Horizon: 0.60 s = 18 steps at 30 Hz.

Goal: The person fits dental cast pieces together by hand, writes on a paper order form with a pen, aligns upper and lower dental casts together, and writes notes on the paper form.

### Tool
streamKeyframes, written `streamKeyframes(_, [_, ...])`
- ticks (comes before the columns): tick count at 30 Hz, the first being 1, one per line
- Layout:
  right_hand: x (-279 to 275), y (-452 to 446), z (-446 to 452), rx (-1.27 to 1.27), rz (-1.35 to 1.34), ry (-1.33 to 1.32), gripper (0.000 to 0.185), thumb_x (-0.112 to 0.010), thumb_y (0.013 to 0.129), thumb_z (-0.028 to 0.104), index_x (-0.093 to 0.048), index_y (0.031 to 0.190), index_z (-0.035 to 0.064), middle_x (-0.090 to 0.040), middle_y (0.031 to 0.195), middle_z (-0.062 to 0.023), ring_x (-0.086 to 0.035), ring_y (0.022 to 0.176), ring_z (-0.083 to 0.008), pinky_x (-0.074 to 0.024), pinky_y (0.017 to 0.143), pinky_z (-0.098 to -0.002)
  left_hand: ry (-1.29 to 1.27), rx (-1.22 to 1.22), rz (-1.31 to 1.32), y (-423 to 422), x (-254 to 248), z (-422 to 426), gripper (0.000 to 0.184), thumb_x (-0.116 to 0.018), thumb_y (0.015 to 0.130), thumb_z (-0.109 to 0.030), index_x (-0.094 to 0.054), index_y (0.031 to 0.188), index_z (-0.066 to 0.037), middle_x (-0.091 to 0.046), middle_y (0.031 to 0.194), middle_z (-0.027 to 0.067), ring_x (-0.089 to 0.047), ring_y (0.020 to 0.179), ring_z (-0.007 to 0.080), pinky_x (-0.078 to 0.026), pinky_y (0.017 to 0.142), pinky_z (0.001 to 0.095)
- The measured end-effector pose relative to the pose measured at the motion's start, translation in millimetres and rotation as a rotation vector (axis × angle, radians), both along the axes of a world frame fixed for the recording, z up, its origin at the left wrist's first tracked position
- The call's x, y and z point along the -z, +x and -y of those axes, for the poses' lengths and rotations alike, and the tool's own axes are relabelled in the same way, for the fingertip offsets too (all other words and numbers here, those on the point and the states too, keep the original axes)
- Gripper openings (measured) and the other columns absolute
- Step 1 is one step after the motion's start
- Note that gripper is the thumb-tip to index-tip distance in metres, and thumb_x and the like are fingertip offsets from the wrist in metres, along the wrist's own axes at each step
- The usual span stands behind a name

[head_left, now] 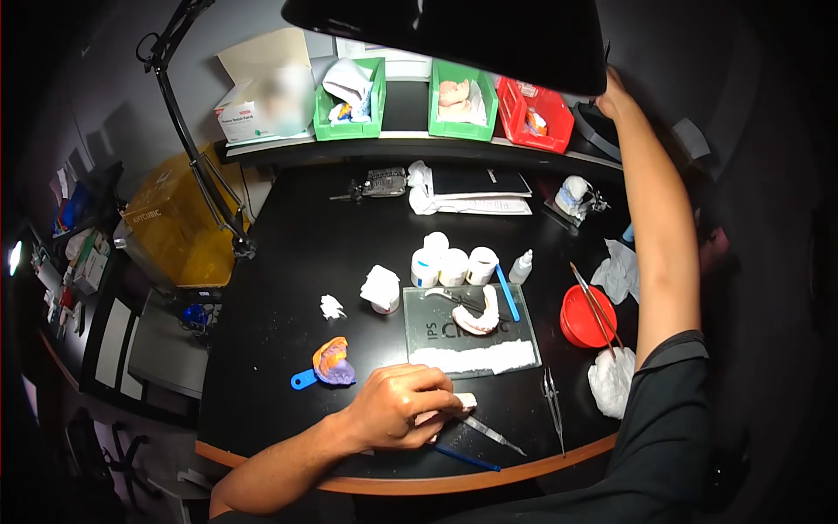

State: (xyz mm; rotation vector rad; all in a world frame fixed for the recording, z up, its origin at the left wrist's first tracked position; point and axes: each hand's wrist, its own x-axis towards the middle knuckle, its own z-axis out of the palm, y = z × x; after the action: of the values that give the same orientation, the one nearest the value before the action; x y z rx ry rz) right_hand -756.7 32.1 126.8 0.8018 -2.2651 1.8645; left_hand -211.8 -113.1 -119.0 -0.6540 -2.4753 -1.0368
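Observation:
My left hand (pixel 410 403) is closed near the front of the black table, its fingers curled round a small whitish dental model (pixel 467 401) that they mostly hide. A thin pale instrument (pixel 493 432) slants out beside the fingers; whether the hand grips it I cannot tell. A blue-handled tool (pixel 469 458) lies just in front. My right arm stretches up, with my right hand (pixel 614 94) at the right edge of the black lamp (pixel 471 39); its fingers are partly hidden there. On a glass slab (pixel 419 341) rest a horseshoe-shaped dental cast (pixel 477 316) and a white folded strip (pixel 476 356).
White jars (pixel 452 268) stand behind the slab. Tweezers (pixel 552 406), a red bowl (pixel 583 323) with brushes and crumpled tissue (pixel 613 384) lie at right. An impression tray (pixel 332 362) is at left. Green bins (pixel 356 128) and a red bin (pixel 543 135) line the shelf.

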Motion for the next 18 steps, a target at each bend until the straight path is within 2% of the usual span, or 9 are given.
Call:
streamKeyframes(4, [-0.8,-41.1,22.8,-0.093,0.206,-0.161,0.035,-0.048,0.109,0.032,-0.051,0.131,0.0041,-0.077,0.117,-0.0165,-0.040,0.066,-0.0098,-0.0410,0.057,-0.0258,-0.021,-0.019,-0.008,-0.4,-1.3,2.2,0.038,-0.083,0.063,-0.009,-0.080,0.101,-0.013,-0.072,0.095,0.0019,-0.071,0.084,0.0228,-0.058,0.073,0.0350])
streamKeyframes(6, [-3.1,-48.9,35.9,-0.019,0.170,-0.178,0.037,-0.047,0.110,0.034,-0.050,0.132,0.0044,-0.077,0.117,-0.0168,-0.038,0.063,-0.0095,-0.0395,0.055,-0.0250,-0.024,-0.025,-0.016,-1.1,-1.5,2.7,0.037,-0.084,0.064,-0.010,-0.080,0.101,-0.013,-0.072,0.094,0.0019,-0.071,0.084,0.0226,-0.058,0.073,0.0350])
streamKeyframes(11, [-10.0,-49.8,46.8,-0.125,0.220,-0.217,0.055,-0.043,0.110,0.044,-0.044,0.149,0.0056,-0.077,0.121,-0.0097,-0.038,0.063,-0.0083,-0.0328,0.051,-0.0212,-0.035,-0.038,-0.018,-0.4,-3.2,3.1,0.037,-0.085,0.066,-0.012,-0.080,0.102,-0.013,-0.071,0.094,0.0021,-0.071,0.083,0.0225,-0.058,0.073,0.0349])
streamKeyframes(14, [-22.2,-36.9,52.6,-0.125,0.213,-0.303,0.056,-0.043,0.109,0.044,-0.044,0.150,0.0059,-0.077,0.121,-0.0089,-0.039,0.065,-0.0091,-0.0338,0.052,-0.0210,-0.035,-0.036,-0.035,-1.2,-3.7,3.5,0.038,-0.085,0.066,-0.011,-0.080,0.103,-0.013,-0.071,0.094,0.0022,-0.071,0.082,0.0223,-0.058,0.072,0.0347])
streamKeyframes(18, [-44.3,-38.4,55.0,-0.254,0.192,-0.393,0.055,-0.046,0.108,0.041,-0.045,0.149,0.0055,-0.077,0.121,-0.0098,-0.042,0.067,-0.0098,-0.0342,0.050,-0.0211,-0.039,-0.044,-0.040,-2.9,-2.8,4.1,0.038,-0.085,0.066,-0.011,-0.080,0.104,-0.013,-0.071,0.094,0.0023,-0.071,0.082,0.0218,-0.058,0.071,0.0344])
